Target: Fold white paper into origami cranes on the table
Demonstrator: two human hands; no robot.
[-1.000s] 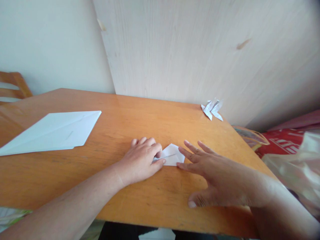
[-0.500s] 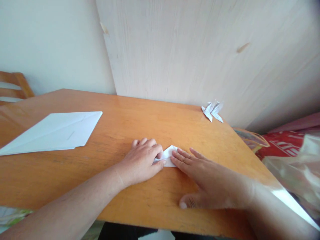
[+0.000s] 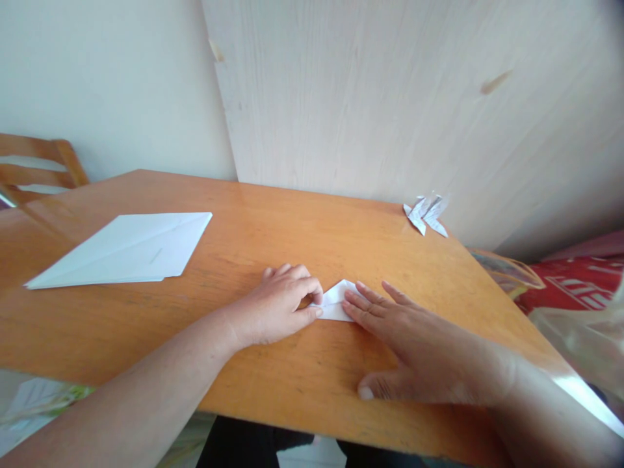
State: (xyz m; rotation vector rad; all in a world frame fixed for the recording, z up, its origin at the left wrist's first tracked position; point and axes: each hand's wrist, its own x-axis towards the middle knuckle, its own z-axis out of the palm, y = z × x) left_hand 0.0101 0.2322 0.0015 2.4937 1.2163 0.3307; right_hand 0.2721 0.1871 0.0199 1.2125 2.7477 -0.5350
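A small folded piece of white paper (image 3: 336,307) lies flat on the wooden table (image 3: 273,234) between my two hands. My left hand (image 3: 280,304) pinches its left end between thumb and forefinger, the other fingers curled. Over its right part, my right hand (image 3: 394,331) lies flat with fingers stretched out and thumb apart, fingertips touching the paper and covering that end. Further left on the table rests a larger folded white paper (image 3: 141,247), with nothing touching it.
Folded paper pieces with printed marks (image 3: 425,213) stand at the table's far right corner, by the wooden panel (image 3: 361,97). A wooden chair (image 3: 43,162) is at the far left. Red and clear plastic bags (image 3: 580,286) lie beyond the right edge.
My view has shifted slightly left, so everything sits further right in it. My left fingers have drawn back a little toward the paper's left end; the right hand stays flat on it.
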